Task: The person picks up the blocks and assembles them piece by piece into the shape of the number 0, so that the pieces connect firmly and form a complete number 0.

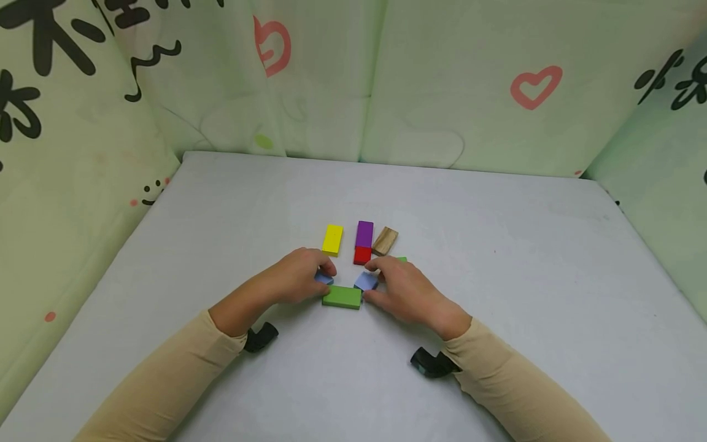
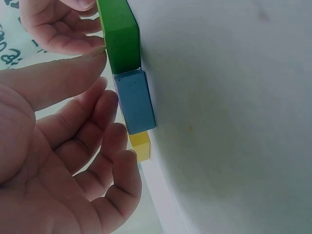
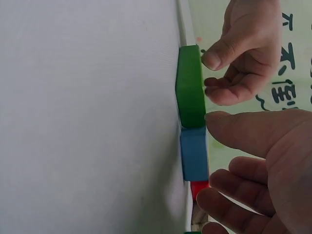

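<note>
Mid-frame, a green block (image 1: pixel 342 298), blue blocks (image 1: pixel 366 281), red block (image 1: pixel 362 255), purple block (image 1: pixel 364 234), yellow block (image 1: pixel 332 240) and brown wood-grained block (image 1: pixel 385 241) are showing on whitish table (image 1: pixel 497 294), beige sleeves (image 1: pixel 160 380) are showing lower left/right, pale-green curtain (image 1: pixel 442 86) with black characters (image 1: pixel 43 46), pink heart (image 1: pixel 515 88) is spanning top.

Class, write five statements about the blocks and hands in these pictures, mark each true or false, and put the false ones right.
1. In the head view, the yellow block lies left of the purple block. True.
2. The red block sits at the purple block's far end, away from the person. False: the red block is at its near end.
3. The wooden block lies at a slant, right of the purple block. True.
4. The long green block stands upright on one end. False: the long green block lies flat.
5. Only one blue block shows. False: one blue block is by the left hand, another by the right hand.
</note>
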Tool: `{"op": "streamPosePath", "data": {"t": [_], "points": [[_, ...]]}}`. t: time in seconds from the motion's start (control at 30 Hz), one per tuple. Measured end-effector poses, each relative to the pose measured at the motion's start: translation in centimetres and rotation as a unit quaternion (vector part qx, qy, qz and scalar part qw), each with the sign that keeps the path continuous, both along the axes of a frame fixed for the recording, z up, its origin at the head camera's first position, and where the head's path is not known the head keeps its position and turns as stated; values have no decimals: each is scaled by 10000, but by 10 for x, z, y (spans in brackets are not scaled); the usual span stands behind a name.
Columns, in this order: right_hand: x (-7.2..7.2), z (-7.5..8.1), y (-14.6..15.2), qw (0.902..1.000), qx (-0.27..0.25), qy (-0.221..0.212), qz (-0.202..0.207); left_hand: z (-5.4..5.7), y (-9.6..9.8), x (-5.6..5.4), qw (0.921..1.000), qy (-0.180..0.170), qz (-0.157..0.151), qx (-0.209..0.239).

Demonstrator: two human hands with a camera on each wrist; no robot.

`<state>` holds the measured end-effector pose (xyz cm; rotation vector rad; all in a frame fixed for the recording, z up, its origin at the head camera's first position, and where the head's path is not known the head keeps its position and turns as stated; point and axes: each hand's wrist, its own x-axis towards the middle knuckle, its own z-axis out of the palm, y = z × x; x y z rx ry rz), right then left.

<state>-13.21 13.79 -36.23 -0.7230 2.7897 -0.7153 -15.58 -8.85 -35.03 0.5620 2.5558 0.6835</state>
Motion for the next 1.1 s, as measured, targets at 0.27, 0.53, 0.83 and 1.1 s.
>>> {"op": "streamPosePath", "data": {"t": [0.27, 0.53, 0.83, 1.1], "points": [[-3, 9, 11, 9994, -100, 73, -322, 1, 2, 1, 10000, -34, 62, -7], [-8, 10, 25, 9984, -108, 224, -506, 1, 1, 2, 9999, -75, 97, 31], [-11, 8, 32, 9981, -59, 315, -521, 0, 0, 2, 10000, -1, 58, 60], [-13, 6, 36, 9979, 54, 232, -604, 0, 0, 2, 10000, -15, 60, 69]]}}
